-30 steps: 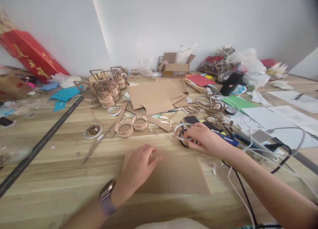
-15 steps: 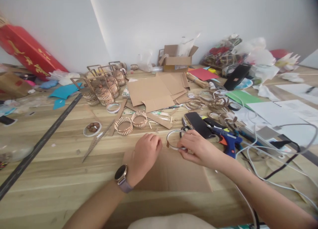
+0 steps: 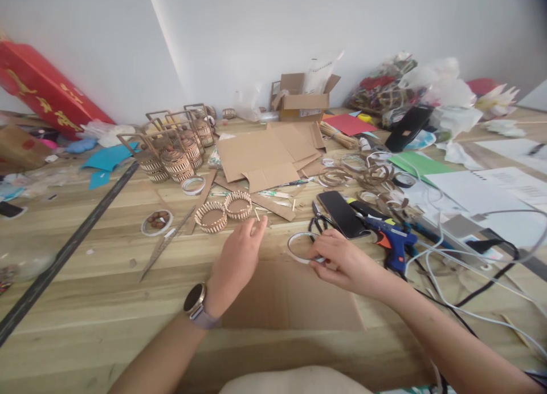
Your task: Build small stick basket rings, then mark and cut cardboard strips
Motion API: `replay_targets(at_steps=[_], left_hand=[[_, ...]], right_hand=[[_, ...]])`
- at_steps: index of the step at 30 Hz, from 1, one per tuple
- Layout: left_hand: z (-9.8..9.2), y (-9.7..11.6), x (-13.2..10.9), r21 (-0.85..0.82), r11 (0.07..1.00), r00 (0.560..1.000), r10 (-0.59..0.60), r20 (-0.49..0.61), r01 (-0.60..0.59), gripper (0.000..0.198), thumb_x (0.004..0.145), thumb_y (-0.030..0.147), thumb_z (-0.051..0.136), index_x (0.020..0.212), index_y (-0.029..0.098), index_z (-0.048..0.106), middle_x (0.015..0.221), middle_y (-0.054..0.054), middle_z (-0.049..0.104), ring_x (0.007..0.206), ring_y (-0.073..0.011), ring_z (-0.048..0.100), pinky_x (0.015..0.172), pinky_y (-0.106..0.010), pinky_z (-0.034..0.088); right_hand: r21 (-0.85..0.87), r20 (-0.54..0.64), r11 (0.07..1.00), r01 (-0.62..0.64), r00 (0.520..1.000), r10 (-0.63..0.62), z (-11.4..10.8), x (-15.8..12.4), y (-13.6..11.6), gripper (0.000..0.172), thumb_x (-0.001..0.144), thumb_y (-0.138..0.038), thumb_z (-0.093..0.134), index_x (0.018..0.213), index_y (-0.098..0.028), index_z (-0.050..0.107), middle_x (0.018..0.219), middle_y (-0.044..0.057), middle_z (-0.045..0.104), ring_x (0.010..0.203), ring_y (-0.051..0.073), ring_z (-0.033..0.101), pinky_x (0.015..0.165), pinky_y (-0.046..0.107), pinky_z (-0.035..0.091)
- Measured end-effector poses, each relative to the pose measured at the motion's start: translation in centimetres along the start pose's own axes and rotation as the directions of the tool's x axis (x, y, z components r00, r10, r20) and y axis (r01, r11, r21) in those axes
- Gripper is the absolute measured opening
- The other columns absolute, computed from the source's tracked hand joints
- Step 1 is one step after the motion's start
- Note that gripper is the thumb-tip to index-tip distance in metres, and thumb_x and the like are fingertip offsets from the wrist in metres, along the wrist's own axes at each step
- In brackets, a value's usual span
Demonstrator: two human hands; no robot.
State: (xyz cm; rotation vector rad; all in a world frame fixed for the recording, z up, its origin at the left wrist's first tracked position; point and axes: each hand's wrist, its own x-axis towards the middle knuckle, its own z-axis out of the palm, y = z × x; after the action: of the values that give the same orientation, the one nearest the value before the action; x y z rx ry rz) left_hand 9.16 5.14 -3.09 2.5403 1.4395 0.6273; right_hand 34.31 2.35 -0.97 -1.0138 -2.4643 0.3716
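Observation:
My right hand (image 3: 342,263) pinches the near right side of a thin white ring (image 3: 299,247), like a narrow roll of tape, and holds it over the back edge of a flat cardboard sheet (image 3: 290,303). Wearing a watch (image 3: 195,297), my left hand (image 3: 240,257) reaches forward over the table with its fingers stretched out and nothing visible in them. Just ahead of its fingertips lie a small wooden stick (image 3: 257,214) and two round slatted baskets (image 3: 211,217) side by side. Black-handled scissors (image 3: 318,220) rest beyond the ring.
To the right lie a black phone (image 3: 341,212), a blue glue gun (image 3: 397,246) and tangled white cables (image 3: 431,268). At the left stand several small handled baskets (image 3: 177,163) and a bowl of brown balls (image 3: 157,222). Cardboard pieces (image 3: 256,154) cover the back middle.
My left hand has moved left and forward, away from the ring, and its fingers have stretched out. The brown strip end at the ring's left no longer shows. My right hand still holds the ring.

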Motion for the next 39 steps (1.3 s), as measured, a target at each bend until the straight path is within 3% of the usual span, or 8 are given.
replay_targets(at_steps=[3,6,15,18,21,27,32,39], left_hand=[[-0.6,0.5,-0.3,-0.088,0.984,0.987,0.156,0.040,-0.152,0.046,0.100,0.017,0.051,0.146,0.021,0.047,0.140,-0.013,0.054,0.127,-0.0267,0.051,0.107,-0.047,0.045],[-1.9,2.2,-0.5,-0.251,0.926,0.943,0.315,0.108,-0.281,0.023,0.096,0.033,0.062,0.115,0.023,0.071,0.135,-0.008,0.060,0.131,-0.0267,0.045,0.111,-0.045,0.042],[-4.4,1.8,-2.2,-0.593,0.792,0.876,0.382,0.294,-0.146,0.022,0.098,0.036,0.059,0.090,0.024,0.075,0.089,-0.005,0.072,0.110,-0.0221,0.054,0.096,-0.033,0.048],[-5.1,0.2,-4.5,-0.493,0.856,0.894,0.333,0.299,-0.154,0.035,0.104,0.042,0.046,0.093,0.024,0.075,0.086,-0.006,0.071,0.105,-0.0234,0.055,0.092,-0.035,0.048],[-5.8,-3.1,-7.2,-0.250,0.957,0.970,0.189,0.155,-0.147,0.039,0.105,0.041,0.040,0.097,0.023,0.074,0.088,-0.006,0.072,0.100,-0.0243,0.058,0.087,-0.037,0.050],[-5.1,-9.3,-11.1,0.317,0.944,0.996,-0.087,-0.021,0.089,0.036,0.096,0.028,0.042,0.115,0.018,0.071,0.114,-0.015,0.072,0.110,-0.0364,0.060,0.097,-0.057,0.048],[-2.6,-6.7,-11.1,0.221,0.975,0.975,-0.035,0.220,-0.015,0.046,0.093,0.034,0.057,0.138,0.026,0.058,0.144,-0.009,0.058,0.135,-0.0344,0.049,0.110,-0.054,0.044],[-0.7,-2.5,-7.3,0.070,0.997,0.847,-0.004,0.532,-0.039,0.089,0.072,0.052,0.082,0.149,0.029,0.046,0.164,-0.016,0.023,0.150,-0.0419,0.024,0.117,-0.064,0.026]], right_hand=[[0.067,-0.011,0.998,-0.018,1.000,0.019,0.1,-0.1,-0.6,0.012,0.092,-0.017,0.049,0.083,-0.020,0.057,0.071,0.001,0.060,0.069,0.017,0.055,0.078,0.035,0.042],[0.158,-0.011,0.987,-0.019,1.000,0.022,0.2,-0.1,-1.4,0.012,0.092,-0.016,0.049,0.085,-0.021,0.058,0.073,0.001,0.060,0.073,0.018,0.056,0.077,0.035,0.042],[0.563,0.006,0.823,0.068,0.996,-0.087,0.8,-1.3,-2.4,0.028,0.101,-0.040,0.049,0.089,-0.019,0.063,0.087,0.007,0.064,0.090,0.020,0.060,0.087,0.039,0.047],[0.438,0.050,0.898,-0.054,0.998,0.035,1.7,-2.3,-2.2,0.027,0.101,-0.039,0.051,0.114,-0.021,0.066,0.115,0.013,0.068,0.113,0.023,0.060,0.094,0.039,0.048],[0.125,-0.060,0.949,-0.290,0.952,0.299,2.3,-3.4,-0.5,0.034,0.100,-0.041,0.050,0.124,-0.020,0.061,0.119,0.014,0.068,0.110,0.026,0.064,0.092,0.041,0.050],[-0.492,-0.141,0.612,-0.619,0.751,0.646,2.8,-2.6,3.2,0.027,0.097,-0.038,0.050,0.103,-0.017,0.065,0.094,0.014,0.073,0.093,0.030,0.067,0.078,0.038,0.047],[-0.503,-0.114,0.552,-0.665,0.684,0.720,3.3,-0.1,4.6,0.016,0.095,-0.024,0.050,0.101,-0.016,0.063,0.094,0.012,0.075,0.082,0.024,0.071,0.065,0.030,0.043],[-0.523,-0.063,0.560,-0.642,0.685,0.726,3.0,3.0,6.9,0.017,0.098,-0.021,0.052,0.104,-0.011,0.063,0.093,0.009,0.072,0.081,0.019,0.069,0.071,0.030,0.050]])
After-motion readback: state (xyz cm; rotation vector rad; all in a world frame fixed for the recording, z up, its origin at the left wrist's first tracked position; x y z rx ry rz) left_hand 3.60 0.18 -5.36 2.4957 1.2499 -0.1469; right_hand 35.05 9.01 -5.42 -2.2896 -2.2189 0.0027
